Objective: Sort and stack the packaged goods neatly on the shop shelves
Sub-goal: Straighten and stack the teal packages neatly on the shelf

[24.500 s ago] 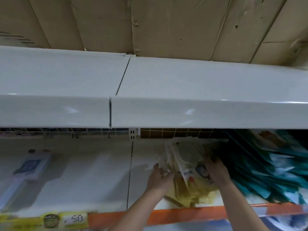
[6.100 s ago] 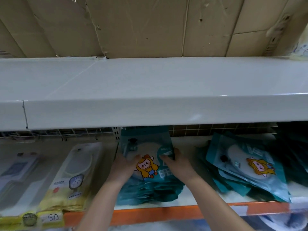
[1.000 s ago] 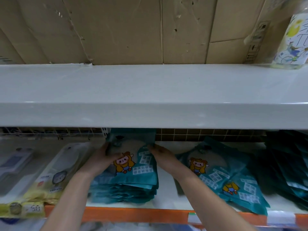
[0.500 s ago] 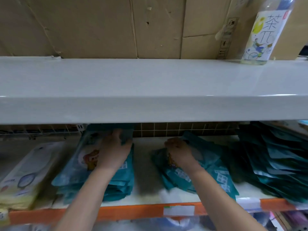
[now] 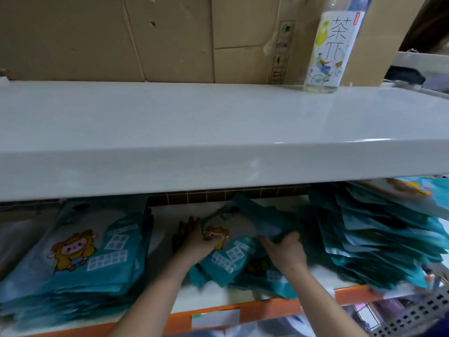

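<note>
A loose bunch of teal packets with a cartoon figure lies in the middle of the lower shelf. My left hand holds the bunch at its left edge, thumb on the top packet. My right hand grips the right side, fingers curled over the packets. A tidy stack of the same teal packets sits to the left. A large slanted heap of teal packets leans at the right.
The white upper shelf overhangs the work area and hides the back of the lower shelf. A tall drink bottle stands on it at the right, with cardboard boxes behind. An orange shelf edge runs along the front.
My left hand left the left stack and moved right to the middle bunch. Both hands now hold that bunch. The view shifted right.
</note>
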